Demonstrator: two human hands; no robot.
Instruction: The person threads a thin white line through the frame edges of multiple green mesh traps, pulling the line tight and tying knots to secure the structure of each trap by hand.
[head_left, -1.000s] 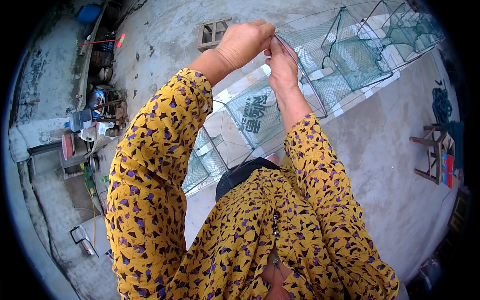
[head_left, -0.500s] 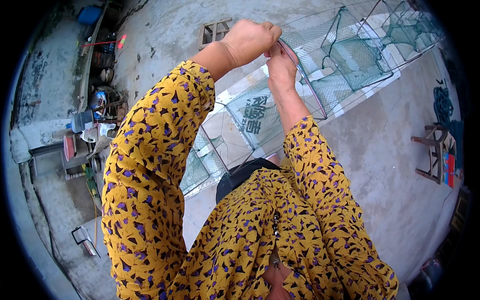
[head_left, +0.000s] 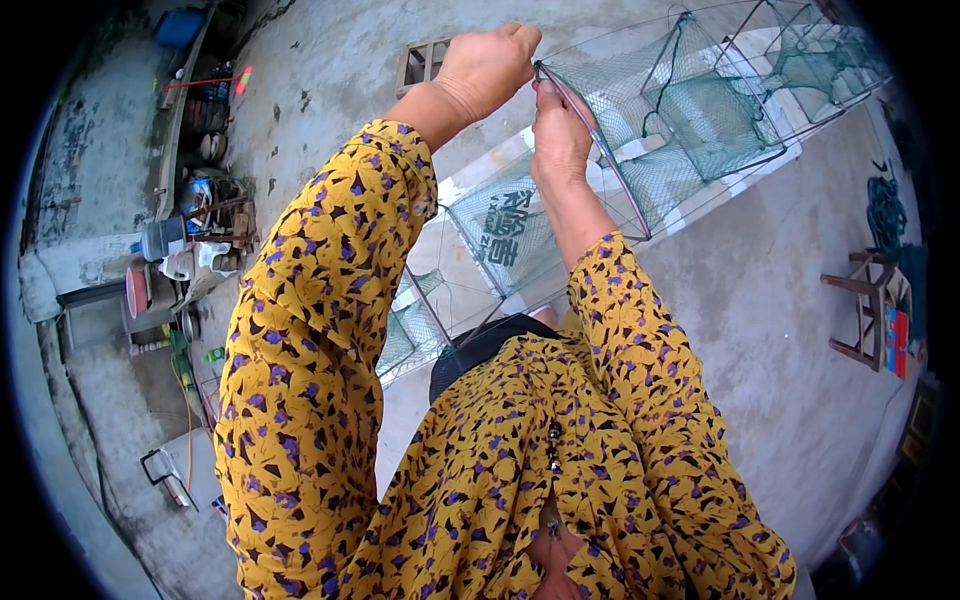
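Observation:
A long collapsible fish trap (head_left: 712,125) of green mesh stretches over square metal frames, from my lap up toward the far right. My right hand (head_left: 562,140) is wrapped round the upper corner of one frame rod (head_left: 615,180), thumb pointing up along it. Just left of that corner, my left hand (head_left: 487,72) is raised with its fingers pinched together. Anything between those fingertips is too small to make out; a thin dark line (head_left: 600,42) runs from near them along the trap's top. White panels with dark printing (head_left: 512,228) show through the mesh.
On the concrete ground a small wooden stool (head_left: 422,65) stands beyond my left hand. Another wooden stool (head_left: 862,310) is at the right, near a coil of dark green rope (head_left: 885,212). Basins (head_left: 137,292) and clutter line the left wall.
My left hand has moved slightly up and left, away from the frame corner, which now shows between the hands. My right hand keeps its hold with little movement.

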